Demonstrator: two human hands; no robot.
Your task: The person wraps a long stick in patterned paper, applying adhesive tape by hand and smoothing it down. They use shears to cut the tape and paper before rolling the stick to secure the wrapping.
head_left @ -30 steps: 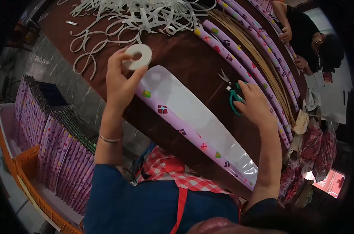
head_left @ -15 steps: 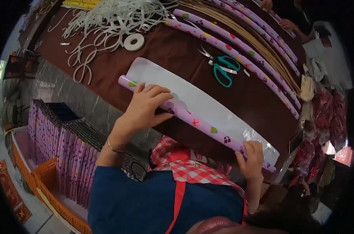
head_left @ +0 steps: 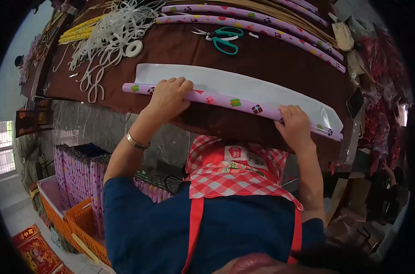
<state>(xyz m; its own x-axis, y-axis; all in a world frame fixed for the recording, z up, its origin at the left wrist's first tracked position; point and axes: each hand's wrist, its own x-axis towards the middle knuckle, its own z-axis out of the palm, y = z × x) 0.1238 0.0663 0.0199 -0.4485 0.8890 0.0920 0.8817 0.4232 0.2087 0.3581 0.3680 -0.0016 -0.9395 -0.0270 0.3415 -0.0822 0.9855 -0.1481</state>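
Note:
A lilac wrapping paper roll (head_left: pixel 221 100) printed with small gift boxes lies across the near edge of the table. Its loose sheet's white underside (head_left: pixel 244 82) stretches flat beyond it. My left hand (head_left: pixel 171 97) is wrapped over the roll left of its middle, fingers curled on the far side. Closer to the roll's right end, my right hand (head_left: pixel 295 124) grips it with bent fingers. Past the sheet lie scissors (head_left: pixel 224 40) with teal handles, blades spread, touched by neither hand.
Finished-looking lilac rolls (head_left: pixel 257 28) lie along the far side. A heap of white strips (head_left: pixel 120 34), a tape roll (head_left: pixel 134 48) and yellow rolls (head_left: pixel 81 31) are at the far left. An orange crate (head_left: pixel 75 228) holding lilac rolls stands below left.
The head view has turned, so the table now sits higher and more level. Both hands still hold the roll, my right hand a little farther in from its right end.

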